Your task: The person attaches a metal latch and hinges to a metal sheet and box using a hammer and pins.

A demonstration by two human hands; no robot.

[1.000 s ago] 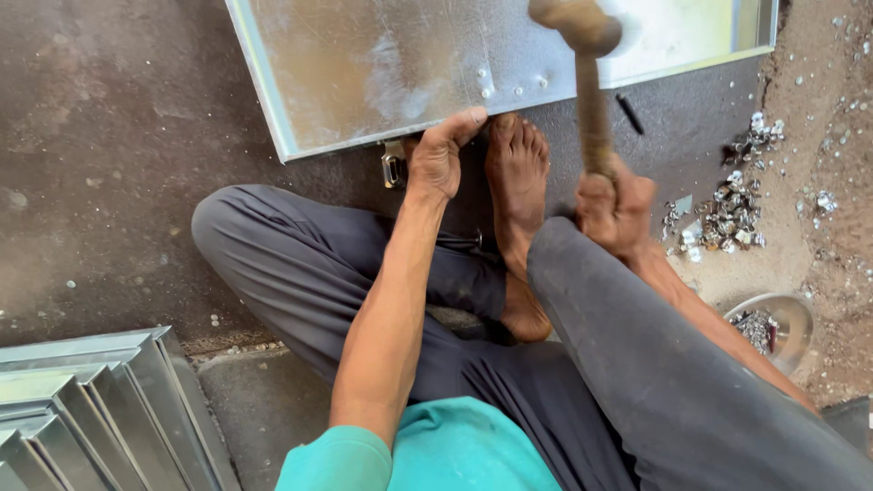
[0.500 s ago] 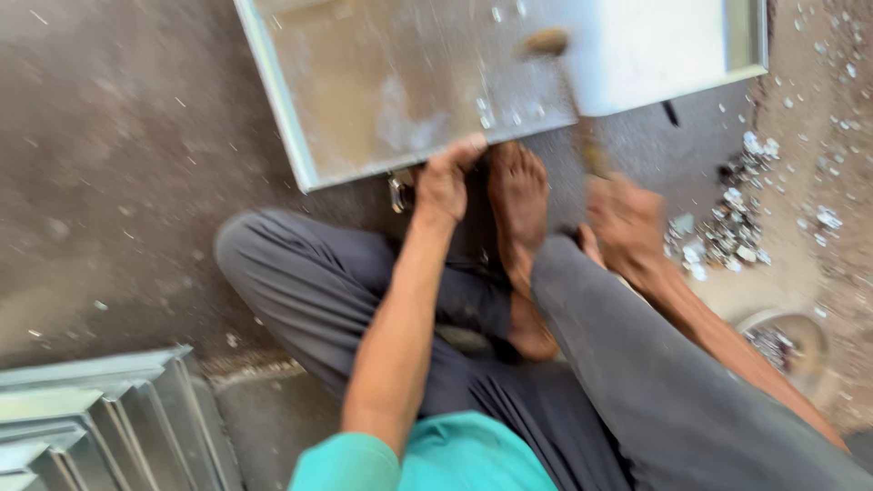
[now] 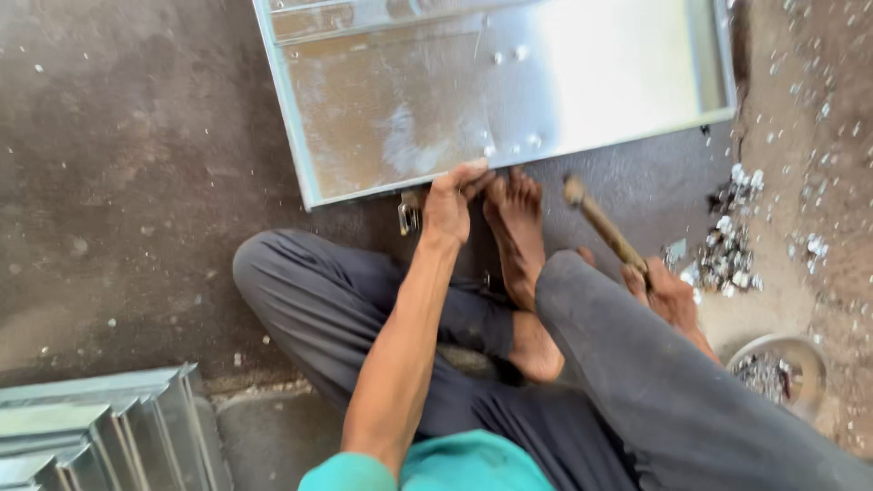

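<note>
I sit on the floor with my legs folded, one bare foot (image 3: pixel 518 227) pressed against the near edge of a large shiny sheet-metal panel (image 3: pixel 582 82). My left hand (image 3: pixel 452 202) rests on that edge, fingers curled over a small metal piece (image 3: pixel 408 215) beside the foot. My right hand (image 3: pixel 667 293) grips the wooden handle of a hammer (image 3: pixel 596 218), whose head hangs low just above the floor, right of my foot and short of the panel edge.
A stack of folded metal sheets (image 3: pixel 91 427) lies at the lower left. Small metal scraps (image 3: pixel 727 245) are heaped on the floor at right, and a round bowl (image 3: pixel 773 368) of scraps sits by my right knee. The floor is dark concrete.
The hammer has swung down from high over the panel to just above the floor beside my foot. The view shifted so the panel sits further right. My left hand stayed on the panel edge.
</note>
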